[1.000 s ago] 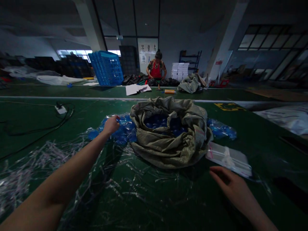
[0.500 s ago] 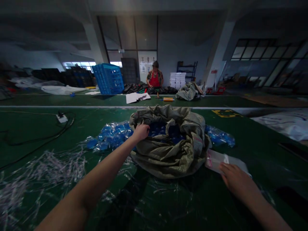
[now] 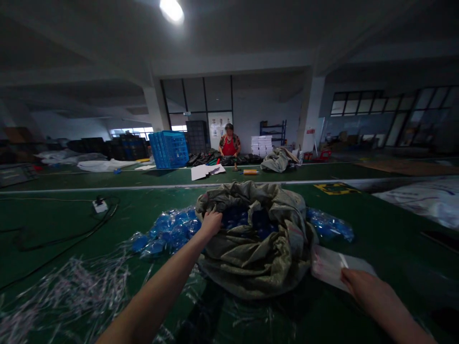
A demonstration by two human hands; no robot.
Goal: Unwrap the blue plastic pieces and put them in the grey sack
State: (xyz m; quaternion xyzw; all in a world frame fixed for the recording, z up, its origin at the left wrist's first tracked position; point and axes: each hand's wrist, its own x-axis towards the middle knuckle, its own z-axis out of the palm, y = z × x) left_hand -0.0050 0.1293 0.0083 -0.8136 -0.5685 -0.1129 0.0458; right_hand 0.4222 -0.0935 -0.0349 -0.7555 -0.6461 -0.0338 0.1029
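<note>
An olive woven sack (image 3: pixel 251 267) stands with its rim rolled down, and dark blue round items (image 3: pixel 234 217) show inside. My left hand (image 3: pixel 212 222) is closed on the sack's left rim. To the right, my right hand (image 3: pixel 358 282) pinches the edge of a stack of clear plastic bags (image 3: pixel 328 267) lying beside the sack. Blue items in clear wrapping (image 3: pixel 168 231) lie left of the sack, and a few more wrapped ones (image 3: pixel 330 224) lie to its right.
Thin clear strips (image 3: pixel 82 291) are strewn at the front left. A power strip (image 3: pixel 100 206) with cables lies behind them. A blue crate (image 3: pixel 168 149) and a person in a red apron (image 3: pixel 230 143) are across the far table.
The view has tilted upward, so the scene sits lower in the picture. My left hand stays at the sack's rim, and my right hand stays at the clear bags.
</note>
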